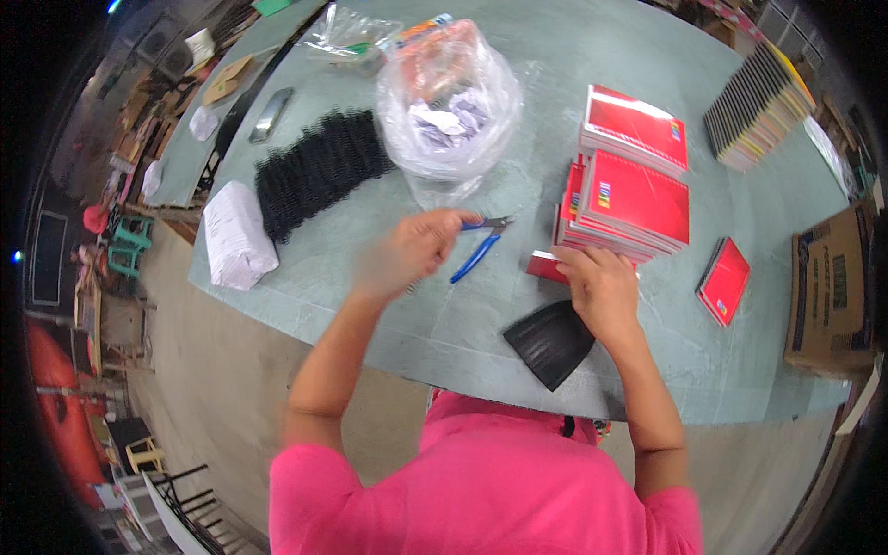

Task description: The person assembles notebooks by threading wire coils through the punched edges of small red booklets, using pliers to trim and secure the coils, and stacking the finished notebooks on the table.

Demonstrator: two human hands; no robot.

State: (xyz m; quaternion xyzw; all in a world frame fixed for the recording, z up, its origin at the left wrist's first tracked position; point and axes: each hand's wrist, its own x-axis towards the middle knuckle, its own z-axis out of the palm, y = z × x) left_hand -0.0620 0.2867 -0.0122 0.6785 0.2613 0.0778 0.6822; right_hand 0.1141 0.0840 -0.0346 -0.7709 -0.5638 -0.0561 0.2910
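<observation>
Blue-handled cutting pliers have their handles spread. My left hand, partly blurred, is closed with its fingertips at the upper handle. The lower handle stands free of the hand. My right hand grips a red notebook whose edge shows left of the fingers; the hand covers most of it. Just behind it rises a stack of red spiral notebooks, with another red stack farther back. A black sheet-like bundle lies on the table by my right wrist.
A heap of black spiral coils lies left, beside a white wrapped bundle. A clear plastic bag holds crumpled paper. One red notebook lies right, near a cardboard box. Black-spined notebooks stand stacked at far right.
</observation>
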